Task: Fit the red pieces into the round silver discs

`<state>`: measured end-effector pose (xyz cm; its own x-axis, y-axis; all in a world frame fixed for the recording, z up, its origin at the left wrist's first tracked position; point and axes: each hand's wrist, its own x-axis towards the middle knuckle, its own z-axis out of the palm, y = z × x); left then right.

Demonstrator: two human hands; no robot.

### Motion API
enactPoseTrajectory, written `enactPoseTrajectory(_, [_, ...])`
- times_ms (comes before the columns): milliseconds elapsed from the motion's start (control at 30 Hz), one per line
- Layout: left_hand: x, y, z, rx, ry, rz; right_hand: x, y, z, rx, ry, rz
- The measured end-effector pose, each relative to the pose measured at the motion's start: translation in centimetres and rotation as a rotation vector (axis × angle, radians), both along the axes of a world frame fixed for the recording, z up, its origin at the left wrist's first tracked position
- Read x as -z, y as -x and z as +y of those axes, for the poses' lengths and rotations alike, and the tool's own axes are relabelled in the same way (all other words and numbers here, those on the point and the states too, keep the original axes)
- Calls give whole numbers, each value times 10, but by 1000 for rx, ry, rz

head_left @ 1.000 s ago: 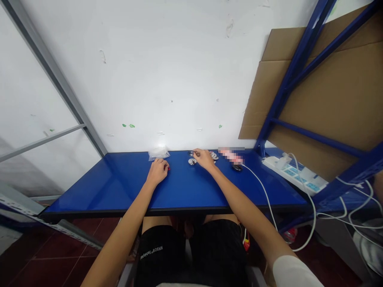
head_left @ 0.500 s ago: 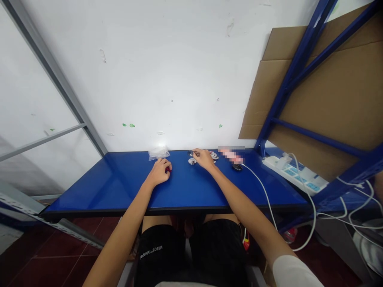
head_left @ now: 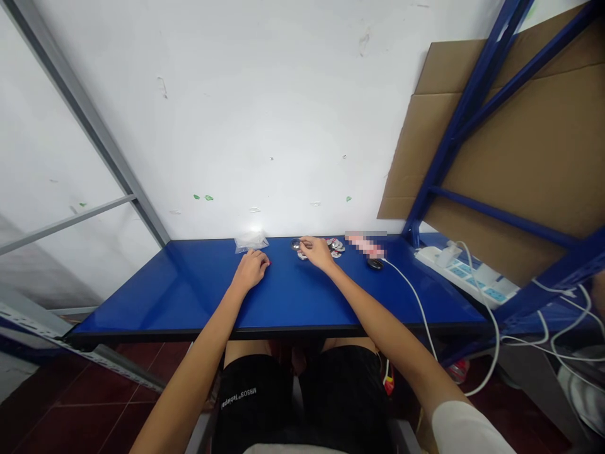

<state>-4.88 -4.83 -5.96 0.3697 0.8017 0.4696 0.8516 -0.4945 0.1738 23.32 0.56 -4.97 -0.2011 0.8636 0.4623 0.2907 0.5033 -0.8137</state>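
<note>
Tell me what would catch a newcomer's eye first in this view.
Probably the glossy blue rectangular tabletop, stretching along the white wall. Near its far edge, the bare right hand pinches a small shiny round piece, while the bare left hand is just in front of a crumpled clear plastic bag. At the picture's right, a big brown cardboard sheet stands behind a blue metal frame.
</note>
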Motion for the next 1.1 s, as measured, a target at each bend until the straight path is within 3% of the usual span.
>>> enactPoseTrajectory(233, [-7,-8,-6,-27,-96,-100,-1,13,-8,-93,170,147])
enactPoseTrajectory(433, [-11,-25,-16,72,-17,-347,8,24,-8,-160,258,237])
enactPoseTrajectory(733, [-4,-34,-16,11,-103,-275,15,44,-21,-275,323,265])
enactPoseTrajectory(1100, [-3,-40,-19,-82,-110,-200,13,47,-28,-377,279,237])
